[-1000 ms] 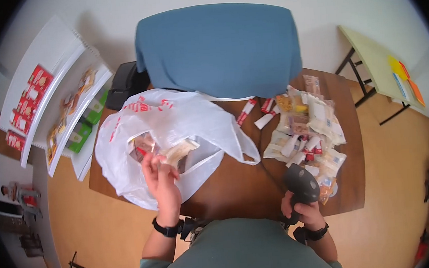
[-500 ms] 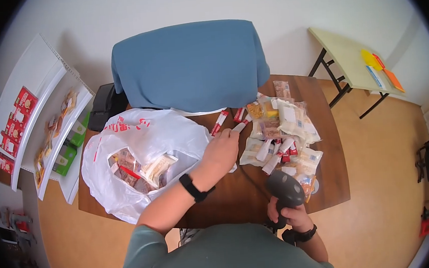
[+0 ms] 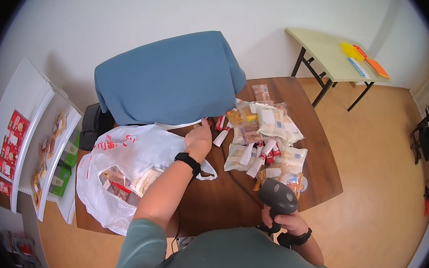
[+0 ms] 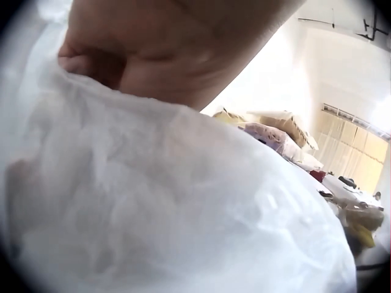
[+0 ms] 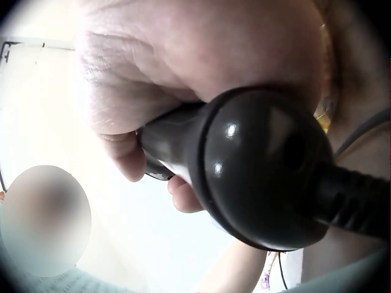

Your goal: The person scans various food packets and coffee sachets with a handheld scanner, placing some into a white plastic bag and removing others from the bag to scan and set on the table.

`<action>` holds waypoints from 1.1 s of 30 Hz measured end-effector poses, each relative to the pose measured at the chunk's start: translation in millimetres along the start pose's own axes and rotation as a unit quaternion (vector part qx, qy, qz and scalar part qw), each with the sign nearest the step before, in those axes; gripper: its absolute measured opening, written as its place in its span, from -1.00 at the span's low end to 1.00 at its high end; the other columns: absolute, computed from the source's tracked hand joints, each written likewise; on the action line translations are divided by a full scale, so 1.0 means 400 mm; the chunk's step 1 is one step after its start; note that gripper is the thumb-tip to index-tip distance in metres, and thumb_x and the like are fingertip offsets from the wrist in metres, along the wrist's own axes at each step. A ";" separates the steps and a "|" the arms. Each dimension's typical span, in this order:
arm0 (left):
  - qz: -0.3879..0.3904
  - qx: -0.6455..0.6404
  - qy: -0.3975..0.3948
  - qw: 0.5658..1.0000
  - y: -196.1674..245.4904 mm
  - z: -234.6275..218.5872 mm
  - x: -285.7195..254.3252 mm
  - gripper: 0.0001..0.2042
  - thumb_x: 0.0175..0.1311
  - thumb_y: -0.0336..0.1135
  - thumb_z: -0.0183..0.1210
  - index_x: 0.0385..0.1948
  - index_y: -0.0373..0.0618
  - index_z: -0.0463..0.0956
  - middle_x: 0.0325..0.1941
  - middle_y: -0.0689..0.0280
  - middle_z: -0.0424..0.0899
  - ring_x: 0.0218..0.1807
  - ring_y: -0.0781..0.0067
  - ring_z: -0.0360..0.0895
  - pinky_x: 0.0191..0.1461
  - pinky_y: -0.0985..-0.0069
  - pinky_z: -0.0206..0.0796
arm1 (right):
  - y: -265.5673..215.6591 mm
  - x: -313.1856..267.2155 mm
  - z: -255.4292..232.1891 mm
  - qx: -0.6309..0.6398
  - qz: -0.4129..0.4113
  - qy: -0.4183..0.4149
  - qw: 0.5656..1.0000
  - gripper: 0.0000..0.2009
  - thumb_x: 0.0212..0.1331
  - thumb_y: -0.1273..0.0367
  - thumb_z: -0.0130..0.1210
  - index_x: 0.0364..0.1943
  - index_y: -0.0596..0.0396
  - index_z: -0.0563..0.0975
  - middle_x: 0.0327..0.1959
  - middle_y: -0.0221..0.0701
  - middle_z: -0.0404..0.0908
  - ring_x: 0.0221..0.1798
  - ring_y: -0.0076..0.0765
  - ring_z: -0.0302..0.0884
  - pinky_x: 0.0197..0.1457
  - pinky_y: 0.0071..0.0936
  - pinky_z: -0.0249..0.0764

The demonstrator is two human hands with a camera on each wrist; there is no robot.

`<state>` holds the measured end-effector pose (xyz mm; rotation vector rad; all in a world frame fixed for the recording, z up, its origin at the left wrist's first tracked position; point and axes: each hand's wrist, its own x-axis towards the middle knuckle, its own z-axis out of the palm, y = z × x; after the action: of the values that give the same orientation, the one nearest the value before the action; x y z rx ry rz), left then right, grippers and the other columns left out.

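My left hand (image 3: 198,139) reaches past the right side of a white plastic bag (image 3: 167,142), its fingers curled over a red and white stick packet (image 3: 209,120) that they mostly hide. In the left wrist view the bag's plastic (image 4: 183,183) covers much of the scene below the curled hand. A black handheld barcode scanner (image 3: 276,196) is gripped by its handle in my right hand (image 3: 291,221). Two more stick packets (image 3: 223,134) lie just right of my left hand. Through the bag's opening several packaged snacks (image 3: 115,182) show.
A pile of packaged snacks (image 3: 274,124) covers the right part of the brown table (image 3: 318,176). A blue cloth (image 3: 165,82) drapes a bulky thing at the back. White shelves (image 3: 42,122) stand left, a pale folding table (image 3: 319,50) back right. The scanner's cable crosses the table.
My left hand has moved from over the bag's opening to the stick packets by the blue cloth, its fingers now curled on one. The head view has turned right. My right hand still holds the scanner.
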<state>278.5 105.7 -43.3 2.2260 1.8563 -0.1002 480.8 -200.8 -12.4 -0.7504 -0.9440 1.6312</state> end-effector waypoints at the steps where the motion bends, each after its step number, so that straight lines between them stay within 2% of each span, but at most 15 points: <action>1: -0.020 -0.054 0.013 0.998 -0.005 0.003 -0.001 -0.63 0.43 -0.30 0.01 0.21 -0.19 0.37 0.17 -0.04 0.59 0.18 0.00 0.61 0.17 0.17 0.50 | 0.000 0.002 -0.002 0.002 -0.005 0.003 1.000 -0.54 0.16 0.14 0.30 -0.01 0.15 0.45 -0.46 -0.34 0.51 -0.41 -0.37 0.48 -0.29 -0.40 0.39; 3: -0.012 -0.083 0.015 0.996 -0.016 -0.012 -0.009 -0.62 0.35 -0.24 0.09 0.13 -0.23 0.43 0.10 -0.05 0.63 0.17 -0.07 0.60 0.21 0.15 0.47 | 0.004 -0.002 -0.007 0.000 0.001 0.005 1.000 -0.54 0.16 0.12 0.30 -0.03 0.16 0.46 -0.46 -0.35 0.51 -0.41 -0.39 0.48 -0.30 -0.43 0.39; 5: 0.021 -0.076 -0.017 0.997 -0.025 -0.025 -0.011 -0.61 0.27 -0.20 0.14 0.02 -0.28 0.50 0.05 -0.05 0.66 0.18 -0.08 0.59 0.24 0.16 0.45 | 0.010 0.001 -0.022 0.039 -0.001 -0.027 0.999 -0.48 0.21 0.27 0.28 0.20 0.12 0.36 -0.36 -0.37 0.52 -0.38 -0.51 0.45 -0.27 -0.52 0.36; 6: 0.044 -0.105 0.035 0.993 -0.031 -0.026 -0.027 -0.69 0.21 -0.23 0.15 -0.13 -0.29 0.53 -0.08 -0.01 0.69 0.03 -0.08 0.63 0.10 0.20 0.48 | 0.010 0.003 -0.025 0.032 -0.002 -0.030 0.999 -0.48 0.21 0.28 0.28 0.20 0.12 0.36 -0.35 -0.38 0.52 -0.39 -0.51 0.45 -0.28 -0.52 0.37; 7: 0.047 -0.099 0.029 0.994 -0.042 -0.029 -0.044 -0.69 0.21 -0.23 0.15 -0.13 -0.29 0.53 -0.08 -0.01 0.69 0.03 -0.08 0.63 0.10 0.20 0.48 | 0.010 0.007 -0.025 0.040 -0.003 -0.024 0.999 -0.48 0.21 0.28 0.28 0.20 0.12 0.36 -0.35 -0.38 0.52 -0.39 -0.51 0.45 -0.28 -0.52 0.37; 8: 0.070 -0.225 -0.002 0.972 -0.055 -0.041 -0.065 -0.76 0.20 -0.30 0.15 -0.19 -0.26 0.51 -0.18 0.05 0.68 -0.10 0.01 0.64 0.00 0.24 0.47 | 0.003 0.013 -0.018 0.038 0.002 -0.027 0.999 -0.48 0.21 0.28 0.28 0.20 0.13 0.36 -0.35 -0.38 0.52 -0.39 -0.51 0.45 -0.28 -0.53 0.37; 9: 0.090 -0.346 -0.033 0.933 -0.065 -0.050 -0.091 -0.83 0.18 -0.37 0.15 -0.25 -0.22 0.49 -0.28 0.10 0.66 -0.22 0.10 0.64 -0.09 0.29 0.46 | 0.001 0.018 -0.014 0.037 0.007 -0.029 0.999 -0.48 0.21 0.29 0.28 0.20 0.13 0.36 -0.35 -0.38 0.52 -0.39 -0.51 0.45 -0.29 -0.53 0.37; 10: 0.144 -0.499 -0.062 0.852 -0.072 -0.053 -0.130 -0.89 0.13 -0.55 0.12 -0.34 -0.14 0.42 -0.28 0.25 0.58 -0.30 0.36 0.53 -0.20 0.41 0.37 | 0.014 0.025 -0.019 0.041 0.007 -0.037 0.998 -0.49 0.21 0.31 0.27 0.20 0.15 0.36 -0.34 -0.37 0.52 -0.40 -0.51 0.46 -0.31 -0.54 0.37; 11: 0.143 -0.491 -0.073 0.856 -0.070 -0.074 -0.183 -0.89 0.13 -0.55 0.12 -0.34 -0.14 0.42 -0.28 0.25 0.58 -0.30 0.36 0.53 -0.20 0.41 0.37 | 0.002 0.035 -0.002 0.051 0.011 -0.029 0.998 -0.55 0.23 0.38 0.24 0.16 0.15 0.38 -0.33 -0.36 0.53 -0.40 -0.50 0.47 -0.31 -0.53 0.38; 13: 0.163 -0.716 -0.091 0.673 -0.053 -0.115 -0.281 -0.80 0.09 -0.67 0.04 -0.36 -0.07 0.35 -0.09 0.24 0.52 -0.23 0.46 0.48 -0.18 0.57 0.35 | 0.010 0.054 0.005 0.043 0.031 -0.028 0.998 -0.66 0.25 0.46 0.19 0.08 0.14 0.41 -0.36 -0.39 0.54 -0.42 -0.52 0.49 -0.32 -0.54 0.39; 17: 0.206 -0.753 -0.031 0.625 -0.069 -0.077 -0.384 -0.77 0.11 -0.70 0.03 -0.32 -0.06 0.33 -0.03 0.20 0.49 -0.17 0.43 0.49 -0.10 0.54 0.35 | 0.023 0.085 0.018 0.018 0.048 -0.033 0.998 -0.75 0.27 0.50 0.14 0.00 0.14 0.43 -0.41 -0.43 0.53 -0.45 -0.55 0.50 -0.34 -0.55 0.38; 19: 0.163 -0.822 -0.061 0.542 -0.069 -0.072 -0.421 -0.76 0.17 -0.70 0.04 -0.27 -0.05 0.33 -0.02 0.20 0.49 -0.12 0.41 0.50 -0.05 0.49 0.37 | 0.026 0.091 0.024 0.027 0.079 -0.015 0.996 -0.77 0.28 0.51 0.13 -0.02 0.13 0.43 -0.43 -0.45 0.53 -0.47 -0.57 0.49 -0.34 -0.57 0.38; 24: 0.170 -0.833 -0.002 0.526 -0.086 -0.021 -0.426 -0.86 0.39 -0.57 0.10 -0.12 -0.10 0.41 0.04 0.09 0.61 -0.20 0.40 0.56 -0.09 0.49 0.43 | 0.025 0.101 0.028 0.010 0.077 -0.033 0.996 -0.77 0.28 0.50 0.13 -0.02 0.13 0.43 -0.43 -0.45 0.53 -0.47 -0.56 0.50 -0.34 -0.57 0.38; 29: 0.098 -0.842 0.016 0.530 -0.071 0.001 -0.434 -0.79 0.48 -0.45 0.08 0.07 -0.14 0.55 -0.04 0.00 0.72 -0.45 0.50 0.54 -0.26 0.54 0.43 | 0.027 0.108 0.037 -0.013 0.078 -0.028 0.997 -0.79 0.27 0.51 0.13 -0.04 0.14 0.44 -0.43 -0.45 0.53 -0.47 -0.55 0.50 -0.33 -0.55 0.40; 33: 0.092 -0.849 0.026 0.520 -0.075 0.022 -0.442 -0.86 0.50 -0.41 0.07 -0.05 -0.15 0.57 -0.07 0.00 0.73 -0.49 0.52 0.51 -0.29 0.56 0.41 | 0.022 0.112 0.041 -0.017 0.067 -0.031 0.997 -0.77 0.26 0.53 0.13 -0.02 0.15 0.45 -0.40 -0.44 0.54 -0.46 -0.54 0.50 -0.32 -0.54 0.41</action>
<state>216.3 -61.1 -19.8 0.7889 0.6538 1.2320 451.7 -161.9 -12.6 -0.8044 -0.9860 1.7676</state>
